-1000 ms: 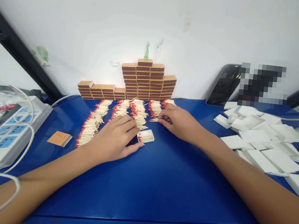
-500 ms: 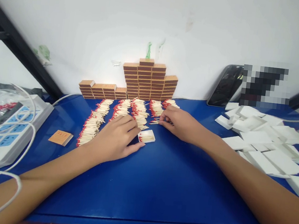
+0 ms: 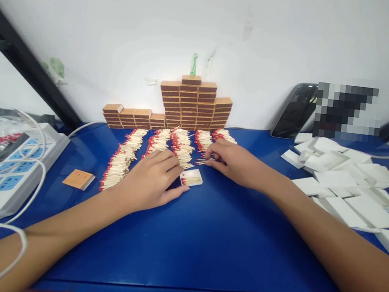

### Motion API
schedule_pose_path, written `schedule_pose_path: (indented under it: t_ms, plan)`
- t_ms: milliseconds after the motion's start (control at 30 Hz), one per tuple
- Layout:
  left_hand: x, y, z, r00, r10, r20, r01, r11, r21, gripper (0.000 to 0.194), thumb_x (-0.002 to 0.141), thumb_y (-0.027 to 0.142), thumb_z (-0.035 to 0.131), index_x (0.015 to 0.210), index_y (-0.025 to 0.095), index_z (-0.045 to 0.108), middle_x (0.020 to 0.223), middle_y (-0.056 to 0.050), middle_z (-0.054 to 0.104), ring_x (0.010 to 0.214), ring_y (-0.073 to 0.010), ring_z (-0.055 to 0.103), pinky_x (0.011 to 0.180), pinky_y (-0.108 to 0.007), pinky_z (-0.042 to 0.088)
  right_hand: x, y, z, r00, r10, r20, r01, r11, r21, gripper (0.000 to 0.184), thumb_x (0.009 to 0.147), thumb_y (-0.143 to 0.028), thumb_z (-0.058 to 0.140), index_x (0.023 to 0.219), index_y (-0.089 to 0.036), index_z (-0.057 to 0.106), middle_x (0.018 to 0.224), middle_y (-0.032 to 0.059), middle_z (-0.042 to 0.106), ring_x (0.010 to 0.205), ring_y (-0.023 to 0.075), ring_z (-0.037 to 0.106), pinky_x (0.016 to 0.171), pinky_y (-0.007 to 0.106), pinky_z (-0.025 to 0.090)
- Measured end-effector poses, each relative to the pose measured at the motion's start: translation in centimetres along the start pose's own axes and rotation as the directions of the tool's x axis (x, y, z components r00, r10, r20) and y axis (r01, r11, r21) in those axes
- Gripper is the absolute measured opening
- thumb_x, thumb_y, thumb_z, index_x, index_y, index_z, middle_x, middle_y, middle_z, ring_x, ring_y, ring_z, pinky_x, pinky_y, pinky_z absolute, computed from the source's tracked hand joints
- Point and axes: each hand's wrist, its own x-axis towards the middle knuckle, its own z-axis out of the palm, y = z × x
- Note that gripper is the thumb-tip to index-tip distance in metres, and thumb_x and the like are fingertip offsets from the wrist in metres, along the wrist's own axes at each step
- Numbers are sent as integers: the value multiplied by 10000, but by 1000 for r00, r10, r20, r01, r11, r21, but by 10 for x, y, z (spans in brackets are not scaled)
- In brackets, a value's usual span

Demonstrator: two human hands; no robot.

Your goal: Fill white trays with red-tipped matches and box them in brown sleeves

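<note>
My left hand [image 3: 152,176] rests on the blue table. Its thumb and forefinger are closed about the left end of a small white matchbox tray [image 3: 196,174], which holds a few red-headed matches. Just beyond the tray, my right hand [image 3: 231,159] is closed, with its fingertips at a few loose matches [image 3: 200,160]. Rows of matches lie behind both hands, among them a long row [image 3: 118,163] left of my left hand and a shorter pile [image 3: 182,147] between the hands.
Closed matchboxes [image 3: 189,101] are stacked against the wall. A single matchbox [image 3: 78,179] lies on the left, near a power strip [image 3: 4,180] with white cables. White trays [image 3: 345,182] are heaped at right, before a leaning phone [image 3: 293,112].
My right hand has shifted slightly, and its fingertips sit a little differently over the loose matches. My left hand and the tray have stayed in place.
</note>
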Motion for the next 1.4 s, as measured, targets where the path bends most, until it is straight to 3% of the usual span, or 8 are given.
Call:
schedule_pose_path:
  t_ms: [267,500,700,867,1067,1267,1400]
  plan:
    - [1,0,0,1000,-8,18,8,1000,-9,360,1075,448,582,1083,130,750,1003,-121,731,1009,-285,660,921,-447,567,-1,-4,2,997,62,51,-61,998,-15,141,1033,-221,550,946,-197,659,997,98,705,873,227,637,767,334,459]
    - [2,1,-1,1000,-12,18,12,1000,-5,361,1076,445,578,1087,129,752,1004,-125,730,999,-286,652,919,-446,563,-3,-10,-9,999,30,16,-29,999,-13,162,1040,-252,536,938,-197,649,1021,112,703,900,239,639,793,352,465]
    - [1,1,-1,999,-33,12,34,999,-8,376,1074,449,578,1159,120,740,1001,-122,731,994,-289,654,907,-447,563,-9,-24,-16,1000,-21,-7,21,996,84,171,1054,-300,539,947,-217,644,1004,76,692,889,221,621,757,334,445]
    - [0,1,0,999,-31,11,32,999,-27,397,1080,454,566,1193,108,725,1010,-121,731,1007,-290,655,920,-449,562,-14,-39,-12,995,-62,76,53,992,116,131,1050,-265,561,966,-211,645,1040,81,701,891,219,641,770,338,459]
    - [0,1,1,1000,-23,14,24,999,-35,375,1075,459,569,1120,120,724,1015,-125,730,1000,-287,647,908,-449,564,-14,-50,-2,990,-48,136,44,998,35,94,1044,-193,578,988,-203,652,1081,83,705,888,215,655,759,335,451]
    - [1,1,0,1000,-24,14,25,998,-55,333,1072,450,578,1065,147,717,1021,-114,732,1002,-280,650,906,-440,561,-15,-50,5,990,-69,125,57,993,100,85,1039,-188,579,996,-202,650,1087,80,703,899,205,645,774,329,459]
    - [1,1,0,1000,-24,9,25,999,-47,350,1072,447,580,1107,127,718,1005,-117,730,1000,-289,651,902,-446,565,-13,-44,-2,995,-60,77,48,988,148,70,1017,-237,627,961,-217,663,964,41,697,808,183,606,703,310,429]
